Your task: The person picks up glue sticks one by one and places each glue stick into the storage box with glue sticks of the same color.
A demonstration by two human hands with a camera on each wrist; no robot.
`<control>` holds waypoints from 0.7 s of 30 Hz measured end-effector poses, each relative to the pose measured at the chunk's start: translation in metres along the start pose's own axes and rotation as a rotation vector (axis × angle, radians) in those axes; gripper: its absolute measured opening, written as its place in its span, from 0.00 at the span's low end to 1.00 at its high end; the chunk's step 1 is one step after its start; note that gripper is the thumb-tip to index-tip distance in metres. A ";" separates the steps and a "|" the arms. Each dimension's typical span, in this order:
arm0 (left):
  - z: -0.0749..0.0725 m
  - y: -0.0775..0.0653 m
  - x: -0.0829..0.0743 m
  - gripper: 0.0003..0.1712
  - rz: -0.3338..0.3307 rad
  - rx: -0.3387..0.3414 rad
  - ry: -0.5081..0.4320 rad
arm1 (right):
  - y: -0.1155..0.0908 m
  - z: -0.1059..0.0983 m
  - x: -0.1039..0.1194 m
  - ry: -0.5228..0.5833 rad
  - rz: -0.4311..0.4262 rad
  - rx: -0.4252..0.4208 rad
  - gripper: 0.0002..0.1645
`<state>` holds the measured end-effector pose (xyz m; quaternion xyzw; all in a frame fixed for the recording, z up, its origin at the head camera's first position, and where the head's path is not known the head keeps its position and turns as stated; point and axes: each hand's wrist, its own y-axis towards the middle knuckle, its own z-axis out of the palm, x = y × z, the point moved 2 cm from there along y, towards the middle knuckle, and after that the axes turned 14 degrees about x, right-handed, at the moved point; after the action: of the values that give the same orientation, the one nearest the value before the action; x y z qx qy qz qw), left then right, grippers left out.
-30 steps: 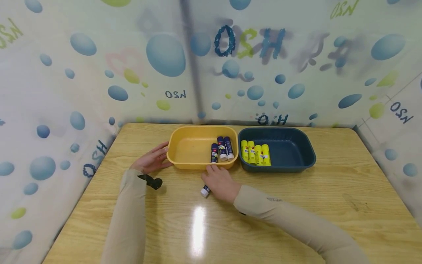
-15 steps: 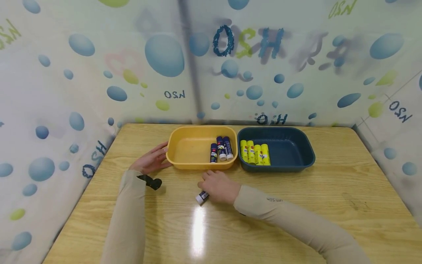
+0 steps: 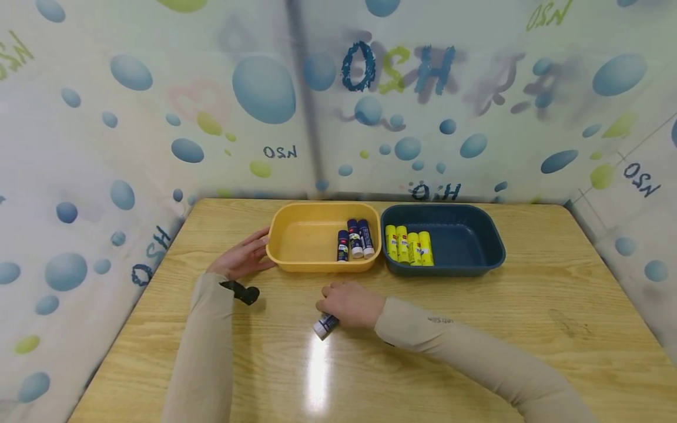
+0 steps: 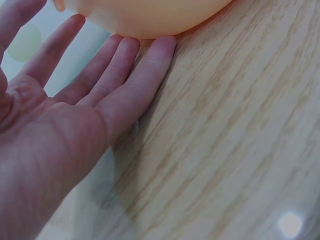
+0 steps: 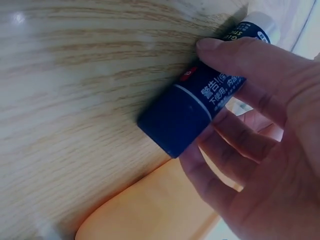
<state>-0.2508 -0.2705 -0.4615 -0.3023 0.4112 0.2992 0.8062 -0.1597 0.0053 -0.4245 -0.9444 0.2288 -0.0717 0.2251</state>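
Observation:
My right hand (image 3: 353, 304) holds a dark blue glue stick (image 3: 324, 324) with a white end, low over the table in front of the yellow bin (image 3: 317, 267). In the right wrist view, the thumb lies on one side of the glue stick (image 5: 187, 112) and the fingers on the other; its blue cap points out past the hand. The left hand (image 3: 240, 258) stays at the bin's left end. Its fairly straight fingertips touch the outer wall, as the left wrist view shows. Several blue glue sticks (image 3: 355, 239) lie inside the yellow bin, toward its right end.
Close to the yellow bin's right side stands a dark blue bin (image 3: 471, 251). Several yellow glue sticks (image 3: 409, 245) lie along its left part. Both bins stand near the back edge of the wooden table (image 3: 455, 311), before a patterned wall (image 3: 338, 135).
My right hand has drawn back from the yellow bin's front wall toward me, and the glue stick in it has moved the same way. The left hand keeps its place.

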 end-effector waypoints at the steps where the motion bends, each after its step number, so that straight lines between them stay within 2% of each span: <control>1: 0.000 0.000 0.000 0.32 -0.002 0.003 0.001 | -0.001 -0.001 0.000 0.002 -0.005 0.001 0.14; 11: 0.000 0.001 0.000 0.32 -0.021 -0.010 -0.010 | -0.008 -0.006 -0.003 0.027 -0.048 0.014 0.13; 21: -0.001 0.001 0.000 0.32 -0.014 0.000 -0.008 | -0.017 -0.012 -0.007 -0.017 -0.059 -0.019 0.12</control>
<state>-0.2516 -0.2707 -0.4621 -0.3042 0.4059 0.2949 0.8098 -0.1622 0.0172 -0.4065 -0.9534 0.1996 -0.0680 0.2160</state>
